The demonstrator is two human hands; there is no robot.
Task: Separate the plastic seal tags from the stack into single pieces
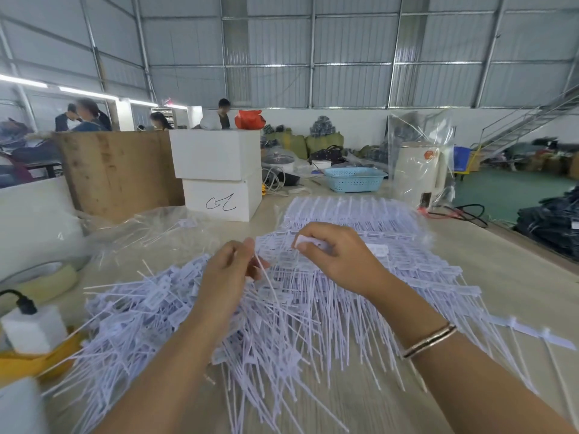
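Both hands worked above a sprawling heap of white seal tags (282, 314) on the pale table (513, 277). The left hand (230, 270) pinched one thin tag strip (266, 277) between thumb and fingers, while the right hand (338, 255) gripped a tag head (308, 241); a bracelet (429, 339) sat on that wrist. Far behind lay a neater stack (351, 211), two white boxes (219, 173) to its left and a blue basket (355, 179) beyond.

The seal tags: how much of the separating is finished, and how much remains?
Done: a loose heap of single tags lies at the left. In hand: the left hand and right hand are splitting a piece. Left: a large stack of joined tags behind.
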